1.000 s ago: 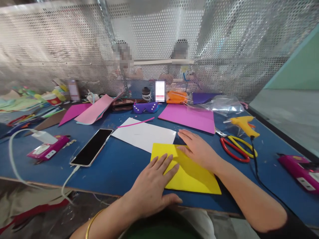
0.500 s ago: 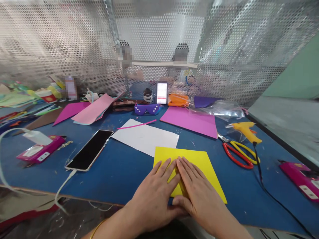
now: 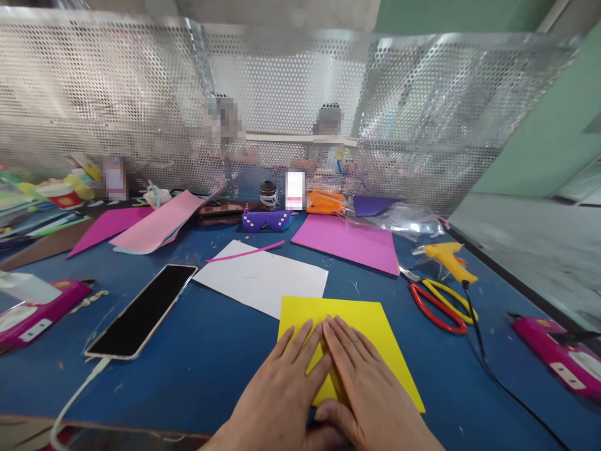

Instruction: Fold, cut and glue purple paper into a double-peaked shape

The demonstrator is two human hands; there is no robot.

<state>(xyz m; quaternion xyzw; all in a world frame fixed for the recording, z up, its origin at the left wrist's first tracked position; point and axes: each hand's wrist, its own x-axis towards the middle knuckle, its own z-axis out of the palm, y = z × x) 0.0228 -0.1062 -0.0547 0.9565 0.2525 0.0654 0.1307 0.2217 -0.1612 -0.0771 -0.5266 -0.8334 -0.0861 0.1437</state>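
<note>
Fingers (image 3: 300, 341) of the left hand (image 3: 282, 394) are held flat and slightly spread on the yellow sheet (image 3: 361, 322), and those of the right hand (image 3: 366, 388) are laid flat just beside them, the two hands touching; nothing is pinched. The yellow sheet is placed on the blue counter (image 3: 211, 351) near its front edge, its far corner overlapping a white sheet (image 3: 260, 282). A phone (image 3: 141, 311) is seen toward the left edge; red and yellow scissors (image 3: 439, 300) and a glue gun (image 3: 446, 258) are seen toward the right edge.
</note>
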